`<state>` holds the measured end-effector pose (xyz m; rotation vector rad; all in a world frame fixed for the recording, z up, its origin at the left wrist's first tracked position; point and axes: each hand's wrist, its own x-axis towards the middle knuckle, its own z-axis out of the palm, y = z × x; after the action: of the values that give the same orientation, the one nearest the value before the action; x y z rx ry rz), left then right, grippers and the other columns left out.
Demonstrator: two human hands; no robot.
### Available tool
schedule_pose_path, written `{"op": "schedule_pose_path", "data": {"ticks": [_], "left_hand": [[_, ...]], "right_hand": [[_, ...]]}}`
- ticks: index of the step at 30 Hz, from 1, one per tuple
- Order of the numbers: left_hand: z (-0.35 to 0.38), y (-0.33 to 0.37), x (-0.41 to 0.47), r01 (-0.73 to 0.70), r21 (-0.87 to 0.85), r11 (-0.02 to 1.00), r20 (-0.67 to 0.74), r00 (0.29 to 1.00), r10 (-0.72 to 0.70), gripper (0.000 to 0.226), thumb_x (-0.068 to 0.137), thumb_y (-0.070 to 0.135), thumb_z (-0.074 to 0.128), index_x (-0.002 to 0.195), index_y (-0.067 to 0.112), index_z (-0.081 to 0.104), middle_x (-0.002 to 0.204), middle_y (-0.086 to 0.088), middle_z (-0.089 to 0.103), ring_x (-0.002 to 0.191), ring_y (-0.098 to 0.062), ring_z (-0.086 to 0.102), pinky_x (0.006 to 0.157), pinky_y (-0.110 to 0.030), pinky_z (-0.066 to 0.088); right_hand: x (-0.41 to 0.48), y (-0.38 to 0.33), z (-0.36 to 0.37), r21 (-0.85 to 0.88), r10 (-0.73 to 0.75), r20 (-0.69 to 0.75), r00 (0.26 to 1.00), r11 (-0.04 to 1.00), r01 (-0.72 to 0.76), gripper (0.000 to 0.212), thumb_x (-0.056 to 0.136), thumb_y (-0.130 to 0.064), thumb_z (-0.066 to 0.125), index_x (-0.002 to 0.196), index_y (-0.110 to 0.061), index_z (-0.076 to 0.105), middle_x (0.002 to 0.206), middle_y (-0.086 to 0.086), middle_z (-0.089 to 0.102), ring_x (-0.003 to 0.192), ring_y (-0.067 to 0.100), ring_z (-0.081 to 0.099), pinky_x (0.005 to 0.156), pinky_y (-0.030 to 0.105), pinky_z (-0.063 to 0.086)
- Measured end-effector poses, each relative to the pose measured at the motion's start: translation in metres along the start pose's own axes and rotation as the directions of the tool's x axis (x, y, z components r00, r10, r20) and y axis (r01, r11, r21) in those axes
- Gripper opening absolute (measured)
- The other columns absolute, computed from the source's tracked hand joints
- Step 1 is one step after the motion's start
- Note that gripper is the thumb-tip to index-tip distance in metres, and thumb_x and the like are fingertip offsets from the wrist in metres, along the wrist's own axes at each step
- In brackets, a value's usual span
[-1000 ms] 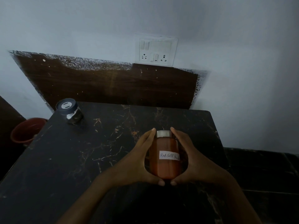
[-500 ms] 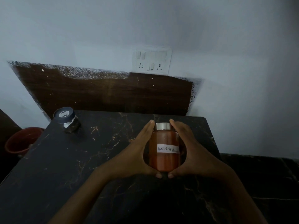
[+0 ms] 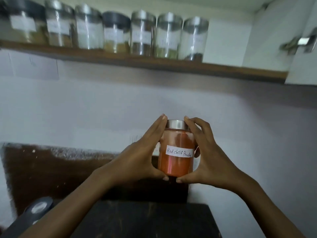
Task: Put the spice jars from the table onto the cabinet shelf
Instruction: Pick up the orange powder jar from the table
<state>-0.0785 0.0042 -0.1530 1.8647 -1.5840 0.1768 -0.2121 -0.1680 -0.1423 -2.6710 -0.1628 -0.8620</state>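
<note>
A row of jars [image 3: 143,33] stands on the shelf [image 3: 154,66] above me. One dark-lidded jar [image 3: 37,208] sits at my tabletop's [image 3: 145,220] left edge.

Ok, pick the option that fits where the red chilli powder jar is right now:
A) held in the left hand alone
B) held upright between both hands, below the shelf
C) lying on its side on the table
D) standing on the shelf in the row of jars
B: the left hand and the right hand grip the red chilli powder jar from either side, upright, in the air below the shelf.
</note>
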Motion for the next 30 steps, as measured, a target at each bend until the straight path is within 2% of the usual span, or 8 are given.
{"op": "schedule_pose_path", "data": {"ticks": [4,9,15,17,20,23,26,30], "left_hand": [[-0.039,0.016,0.043,-0.124,0.162,0.979,-0.077,0.987,0.138,0.131,0.065,0.038,0.083,0.140,0.045,-0.024,0.149,0.030,-0.024,0.138,-0.007,0.028,0.102,-0.034,0.046],[-0.073,0.030,0.088,-0.213,0.261,0.942,-0.113,0.962,0.248,0.133,0.065,0.030,0.085,0.145,0.035,-0.021,0.148,0.028,-0.030,0.135,-0.014,0.034,0.092,-0.038,0.052],[-0.090,0.038,0.128,-0.206,0.467,0.860,-0.203,0.921,0.331,0.124,0.071,0.043,0.078,0.144,0.032,-0.022,0.151,0.021,-0.028,0.133,-0.011,0.037,0.084,-0.030,0.054],[-0.090,0.034,0.142,-0.177,0.469,0.865,-0.245,0.915,0.320,0.114,0.077,0.049,0.070,0.145,0.032,-0.019,0.153,0.019,-0.023,0.141,-0.008,0.023,0.093,-0.029,0.049],[-0.087,0.017,0.167,-0.078,0.483,0.872,-0.301,0.920,0.249,0.096,0.086,0.054,0.055,0.150,0.024,-0.011,0.156,0.009,-0.021,0.146,-0.012,-0.003,0.114,-0.034,0.019],[-0.080,-0.006,0.185,0.056,0.588,0.807,-0.318,0.933,0.167,0.092,0.090,0.056,0.046,0.148,0.016,-0.014,0.153,-0.005,-0.030,0.143,-0.023,-0.023,0.116,-0.040,-0.005],[-0.071,-0.028,0.191,0.116,0.633,0.765,-0.328,0.936,0.129,0.098,0.090,0.056,0.046,0.143,0.012,-0.023,0.148,-0.012,-0.036,0.139,-0.030,-0.031,0.114,-0.039,-0.013],[-0.066,-0.039,0.191,0.087,0.677,0.731,-0.335,0.921,0.200,0.104,0.083,0.051,0.058,0.142,0.013,-0.020,0.151,-0.013,-0.029,0.140,-0.032,-0.027,0.115,-0.040,-0.012]], "right_hand": [[0.037,0.000,-0.040,-0.125,-0.107,-0.125,0.986,0.988,0.091,0.123,0.044,-0.060,0.078,0.136,-0.054,-0.004,0.144,-0.023,0.004,0.114,0.005,0.041,0.078,0.019,0.053],[0.074,0.006,-0.077,-0.227,-0.181,-0.232,0.956,0.965,0.128,0.133,0.043,-0.057,0.083,0.143,-0.046,-0.005,0.148,-0.018,0.004,0.109,0.009,0.048,0.072,0.025,0.056],[0.105,0.018,-0.110,-0.354,-0.224,-0.307,0.925,0.929,0.108,0.138,0.042,-0.056,0.085,0.145,-0.041,-0.007,0.148,-0.013,0.006,0.112,0.011,0.047,0.068,0.033,0.059],[0.113,0.024,-0.124,-0.353,-0.213,-0.347,0.914,0.932,0.083,0.139,0.042,-0.051,0.087,0.146,-0.037,-0.004,0.146,-0.014,0.007,0.106,0.012,0.051,0.067,0.034,0.059],[0.125,0.034,-0.148,-0.390,-0.197,-0.397,0.897,0.920,0.029,0.139,0.043,-0.042,0.091,0.147,-0.031,0.000,0.146,-0.011,0.007,0.106,0.019,0.054,0.068,0.037,0.059],[0.136,0.046,-0.171,-0.433,-0.173,-0.437,0.882,0.901,-0.038,0.136,0.044,-0.036,0.092,0.148,-0.024,0.005,0.147,-0.003,0.008,0.109,0.025,0.053,0.067,0.042,0.058],[0.145,0.062,-0.188,-0.395,-0.125,-0.461,0.878,0.916,-0.077,0.131,0.045,-0.027,0.093,0.146,-0.021,0.009,0.147,-0.002,0.009,0.117,0.027,0.046,0.072,0.045,0.058],[0.158,0.088,-0.199,-0.345,-0.060,-0.428,0.902,0.933,-0.101,0.129,0.046,-0.016,0.091,0.146,-0.022,0.009,0.148,-0.005,0.007,0.120,0.020,0.038,0.075,0.038,0.056]]}}
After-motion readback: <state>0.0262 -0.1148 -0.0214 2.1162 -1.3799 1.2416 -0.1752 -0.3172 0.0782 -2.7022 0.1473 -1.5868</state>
